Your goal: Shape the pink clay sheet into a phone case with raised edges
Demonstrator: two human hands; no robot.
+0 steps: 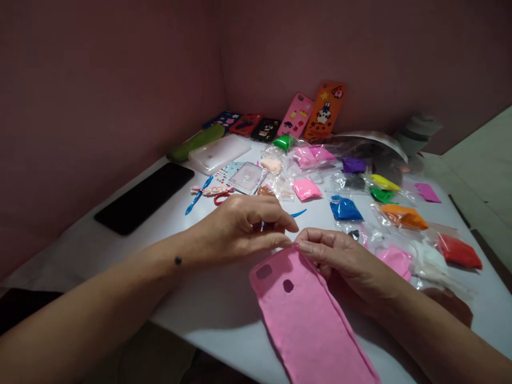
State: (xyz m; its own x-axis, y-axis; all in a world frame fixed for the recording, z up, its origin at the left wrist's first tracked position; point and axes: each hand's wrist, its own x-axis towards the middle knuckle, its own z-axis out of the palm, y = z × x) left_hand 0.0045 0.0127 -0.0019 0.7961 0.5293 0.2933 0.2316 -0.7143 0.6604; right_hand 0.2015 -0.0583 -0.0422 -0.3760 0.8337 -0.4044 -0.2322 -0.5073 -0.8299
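A pink phone case (308,325), its surface soft and slightly uneven like clay, is tilted towards me at the table's front edge. It has a camera cutout at its top left and a round hole below. My right hand (340,256) grips its upper right corner, thumb on the near side. At the same corner, the thumb and forefinger of my left hand (256,226) come together in a pinch on the top edge. Whatever lies between those fingertips is too small to make out. Behind my left hand lies a blue modelling tool (298,213), partly hidden.
Bags of coloured clay, among them blue (346,208), orange (404,216) and red (460,252), cover the right side. A black phone (146,197), a clear case (220,152) and red-handled scissors (221,199) lie left. Decorated cases, one orange (326,109), lean against the wall.
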